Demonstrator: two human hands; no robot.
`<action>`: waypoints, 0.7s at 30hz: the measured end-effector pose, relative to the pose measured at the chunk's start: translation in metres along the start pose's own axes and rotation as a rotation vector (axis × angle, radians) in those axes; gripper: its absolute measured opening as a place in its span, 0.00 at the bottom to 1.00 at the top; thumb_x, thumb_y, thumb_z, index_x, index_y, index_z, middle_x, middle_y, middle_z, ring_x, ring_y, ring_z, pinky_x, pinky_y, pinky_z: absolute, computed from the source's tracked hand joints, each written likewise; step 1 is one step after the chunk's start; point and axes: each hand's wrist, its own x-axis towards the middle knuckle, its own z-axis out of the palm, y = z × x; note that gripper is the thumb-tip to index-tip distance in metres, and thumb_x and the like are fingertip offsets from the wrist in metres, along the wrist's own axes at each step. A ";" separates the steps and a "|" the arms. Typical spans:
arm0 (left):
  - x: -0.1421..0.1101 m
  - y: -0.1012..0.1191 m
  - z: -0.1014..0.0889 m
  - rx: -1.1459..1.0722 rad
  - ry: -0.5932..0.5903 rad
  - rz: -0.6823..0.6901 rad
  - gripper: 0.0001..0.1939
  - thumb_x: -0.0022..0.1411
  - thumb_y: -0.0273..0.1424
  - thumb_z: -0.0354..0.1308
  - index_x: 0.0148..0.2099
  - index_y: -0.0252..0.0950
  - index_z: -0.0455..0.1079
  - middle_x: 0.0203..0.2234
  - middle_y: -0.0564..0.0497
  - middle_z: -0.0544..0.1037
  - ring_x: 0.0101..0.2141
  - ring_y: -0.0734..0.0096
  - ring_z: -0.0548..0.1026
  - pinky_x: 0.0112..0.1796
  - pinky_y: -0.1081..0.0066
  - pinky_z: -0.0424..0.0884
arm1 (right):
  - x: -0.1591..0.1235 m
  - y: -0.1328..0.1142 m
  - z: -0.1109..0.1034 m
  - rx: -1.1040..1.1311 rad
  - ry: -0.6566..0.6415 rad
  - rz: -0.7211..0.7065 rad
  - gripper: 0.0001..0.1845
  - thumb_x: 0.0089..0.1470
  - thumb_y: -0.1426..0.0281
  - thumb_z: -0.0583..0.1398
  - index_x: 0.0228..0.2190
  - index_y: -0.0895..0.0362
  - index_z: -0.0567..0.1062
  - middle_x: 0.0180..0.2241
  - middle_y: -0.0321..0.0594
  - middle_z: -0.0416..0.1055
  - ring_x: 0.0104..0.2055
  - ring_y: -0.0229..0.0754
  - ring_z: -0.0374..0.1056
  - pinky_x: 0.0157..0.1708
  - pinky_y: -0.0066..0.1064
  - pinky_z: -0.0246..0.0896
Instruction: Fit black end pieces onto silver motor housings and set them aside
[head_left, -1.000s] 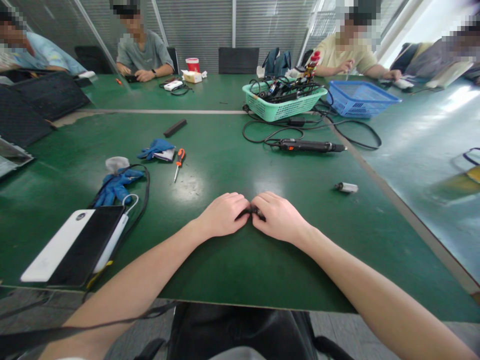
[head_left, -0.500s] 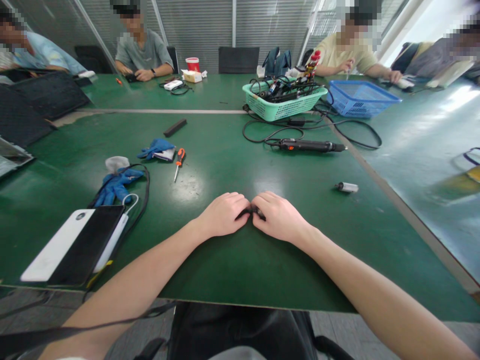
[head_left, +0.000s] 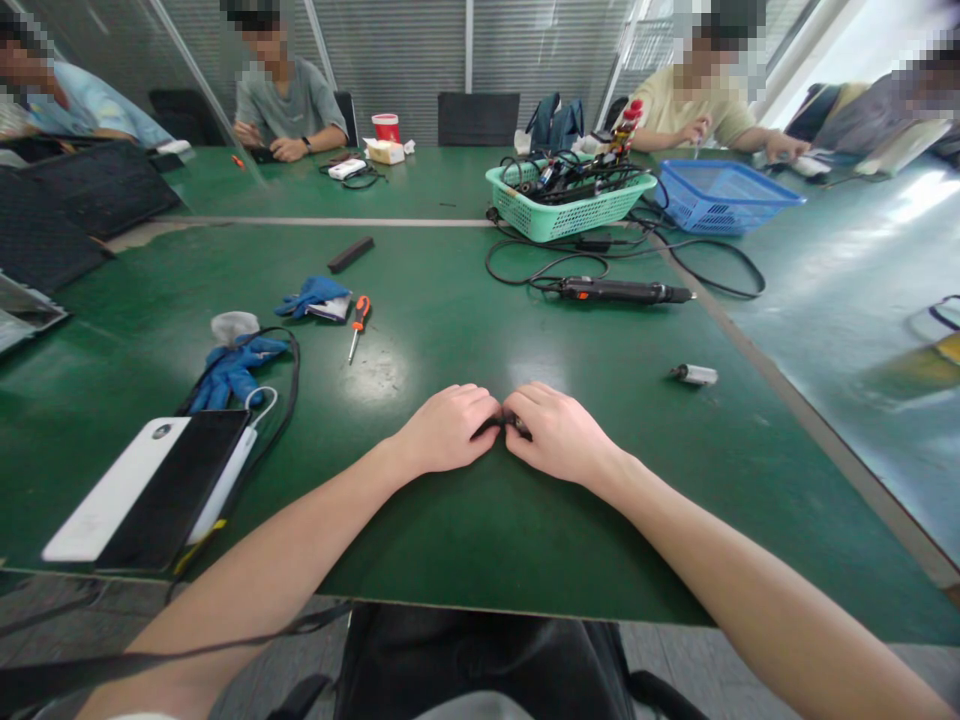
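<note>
My left hand [head_left: 454, 428] and my right hand [head_left: 556, 432] meet above the green table [head_left: 525, 540], with their fingertips close together. Between them is a small dark object [head_left: 487, 425], mostly covered by the curled fingers. A black part shows under the left fingers, and a dark part with a lighter spot shows in the right. Its kind cannot be made out, nor whether it is one piece or two. Beyond my left hand lies an orange-handled screwdriver [head_left: 361, 316]. To the right of my right hand rests a small cylinder [head_left: 694, 375], white with a dark end.
Left are a white-and-black device [head_left: 124, 490], blue gloves [head_left: 234, 375] and a dark bar [head_left: 351, 254]. Ahead lie a corded black electric screwdriver [head_left: 626, 291], a green basket [head_left: 559, 219] of tools and cables, and a blue basket [head_left: 724, 205]. Several people sit around the table.
My hands keep the same position and grip. At the far left, a person's hand has lifted slightly from the thing in front of them.
</note>
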 end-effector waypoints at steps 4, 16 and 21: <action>0.000 -0.001 0.000 0.003 0.001 0.002 0.06 0.68 0.31 0.53 0.43 0.35 0.70 0.36 0.47 0.75 0.39 0.63 0.73 0.43 0.63 0.70 | 0.000 0.000 0.000 0.001 0.003 0.000 0.03 0.58 0.74 0.56 0.33 0.56 0.70 0.32 0.41 0.70 0.37 0.45 0.64 0.40 0.35 0.59; 0.000 -0.001 0.002 0.010 0.012 -0.003 0.06 0.68 0.31 0.53 0.43 0.36 0.70 0.36 0.48 0.75 0.39 0.63 0.73 0.43 0.62 0.69 | 0.001 -0.001 0.001 -0.005 0.009 -0.009 0.03 0.58 0.74 0.56 0.33 0.56 0.71 0.32 0.41 0.70 0.37 0.45 0.64 0.40 0.36 0.60; 0.000 -0.001 0.003 0.010 0.014 0.000 0.06 0.68 0.31 0.53 0.43 0.36 0.70 0.36 0.48 0.75 0.39 0.62 0.73 0.43 0.62 0.70 | 0.001 0.000 0.002 0.001 0.009 -0.009 0.03 0.58 0.74 0.57 0.33 0.56 0.71 0.33 0.42 0.71 0.37 0.45 0.65 0.41 0.36 0.60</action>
